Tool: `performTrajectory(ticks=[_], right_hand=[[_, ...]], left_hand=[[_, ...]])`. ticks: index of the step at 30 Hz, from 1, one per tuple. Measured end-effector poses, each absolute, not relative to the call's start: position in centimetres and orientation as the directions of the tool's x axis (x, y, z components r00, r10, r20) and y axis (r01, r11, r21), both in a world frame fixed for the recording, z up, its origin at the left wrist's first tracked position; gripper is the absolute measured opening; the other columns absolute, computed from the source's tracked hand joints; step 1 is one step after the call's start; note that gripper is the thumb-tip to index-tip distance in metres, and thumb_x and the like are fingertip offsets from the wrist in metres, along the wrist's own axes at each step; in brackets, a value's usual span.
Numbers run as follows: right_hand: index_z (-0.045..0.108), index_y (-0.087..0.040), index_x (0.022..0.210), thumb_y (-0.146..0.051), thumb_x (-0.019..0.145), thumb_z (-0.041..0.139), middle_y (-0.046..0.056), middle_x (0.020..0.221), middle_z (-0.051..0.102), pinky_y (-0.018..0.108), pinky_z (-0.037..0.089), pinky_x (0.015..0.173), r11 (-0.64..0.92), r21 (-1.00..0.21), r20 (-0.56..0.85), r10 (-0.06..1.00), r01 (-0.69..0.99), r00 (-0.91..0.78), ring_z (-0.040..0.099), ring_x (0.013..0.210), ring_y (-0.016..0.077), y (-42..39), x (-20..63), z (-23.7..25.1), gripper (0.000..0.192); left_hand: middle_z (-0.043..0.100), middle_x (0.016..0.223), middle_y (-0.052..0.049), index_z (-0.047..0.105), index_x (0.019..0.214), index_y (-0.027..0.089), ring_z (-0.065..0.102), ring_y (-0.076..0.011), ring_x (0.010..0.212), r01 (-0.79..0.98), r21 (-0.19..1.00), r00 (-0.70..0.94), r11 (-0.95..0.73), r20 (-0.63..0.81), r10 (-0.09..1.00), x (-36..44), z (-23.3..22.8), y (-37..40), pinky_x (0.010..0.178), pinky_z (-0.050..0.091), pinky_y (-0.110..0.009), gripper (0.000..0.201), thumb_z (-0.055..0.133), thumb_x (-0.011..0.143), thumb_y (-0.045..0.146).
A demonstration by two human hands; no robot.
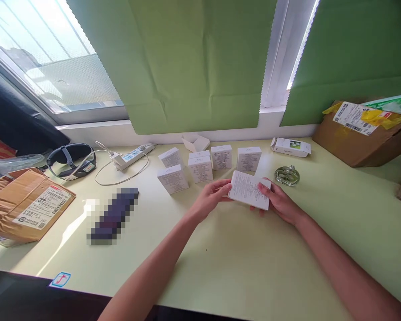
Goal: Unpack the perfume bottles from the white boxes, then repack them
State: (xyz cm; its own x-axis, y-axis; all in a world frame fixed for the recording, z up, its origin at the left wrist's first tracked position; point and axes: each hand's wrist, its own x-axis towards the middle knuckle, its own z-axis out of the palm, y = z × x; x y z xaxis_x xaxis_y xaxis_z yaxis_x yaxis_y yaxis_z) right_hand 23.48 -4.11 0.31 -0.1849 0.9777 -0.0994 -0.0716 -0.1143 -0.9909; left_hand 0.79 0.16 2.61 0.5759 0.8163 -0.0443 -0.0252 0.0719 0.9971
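Two hands meet on one small white box [249,190] in the head view, and I see it held just above the pale green table [254,267], its printed face up. Its long axis runs from about 10 to 4 o'clock. My left hand [210,199] pinches the 9 o'clock end, my right hand [278,201] cups the 3 o'clock end. Five like boxes [200,168] stand at 11 o'clock, a glass bottle [287,175] at 1 o'clock

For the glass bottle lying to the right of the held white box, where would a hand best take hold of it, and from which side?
The glass bottle sits low and round on the table, with a small stopper on top. Probably best gripped across its round body from above, fingers on opposite sides; the right hand, now on the held white box, is nearest.
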Motion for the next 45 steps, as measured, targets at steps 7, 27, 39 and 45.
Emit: performTrajectory(ticks=[7, 27, 39, 45], right_hand=[[0.049, -0.028, 0.121, -0.055, 0.087, 0.060, 0.002, 0.084, 0.067, 0.035, 0.057, 0.049, -0.192, -0.981, -0.177, 0.942, -0.026, -0.287, 0.069, 0.069, 0.0226, -4.2, 24.5, 0.2, 0.044], [0.055, -0.027, 0.115, -0.055, 0.084, 0.063, 0.001, 0.084, 0.059, 0.030, 0.058, 0.045, -0.045, -0.978, -0.092, 0.969, 0.204, -0.230, 0.062, 0.071, 0.0189, -4.2, 25.3, 4.2, 0.042], [0.054, -0.026, 0.115, -0.058, 0.085, 0.060, 0.001, 0.082, 0.061, 0.029, 0.056, 0.044, -0.062, -0.976, -0.111, 0.965, 0.207, -0.236, 0.062, 0.070, 0.0190, -4.4, 25.3, 4.1, 0.044], [0.053, -0.027, 0.118, -0.055, 0.086, 0.060, 0.002, 0.085, 0.061, 0.028, 0.057, 0.045, -0.099, -0.980, -0.143, 0.953, 0.170, -0.269, 0.063, 0.071, 0.0184, -4.9, 25.4, 3.6, 0.044]], left_hand=[[0.061, 0.113, -0.008, 0.049, 0.136, 0.022, 0.066, -0.0194, 0.095, 0.011, 1.000, 0.614, 0.028, -0.029, 0.789, -0.6, 1.4, 0.3, 0.084, 0.057, -0.036, 0.054, 0.062, 0.088, 0.041], [0.059, 0.132, -0.012, 0.038, 0.144, 0.028, 0.064, -0.0230, 0.108, -0.086, 0.993, 0.659, -0.077, 0.114, 0.743, -0.7, 2.5, 0.0, 0.088, 0.056, -0.040, 0.053, 0.054, 0.094, 0.036], [0.061, 0.126, -0.011, 0.043, 0.136, 0.028, 0.068, -0.0187, 0.092, -0.058, 0.997, 0.654, -0.055, 0.080, 0.752, -0.5, 2.7, -0.1, 0.084, 0.057, -0.038, 0.052, 0.063, 0.088, 0.034], [0.062, 0.123, -0.011, 0.044, 0.129, 0.027, 0.070, -0.0165, 0.084, -0.079, 0.997, 0.675, -0.017, 0.066, 0.735, -0.6, 2.6, -0.2, 0.079, 0.058, -0.036, 0.048, 0.065, 0.086, 0.032]])
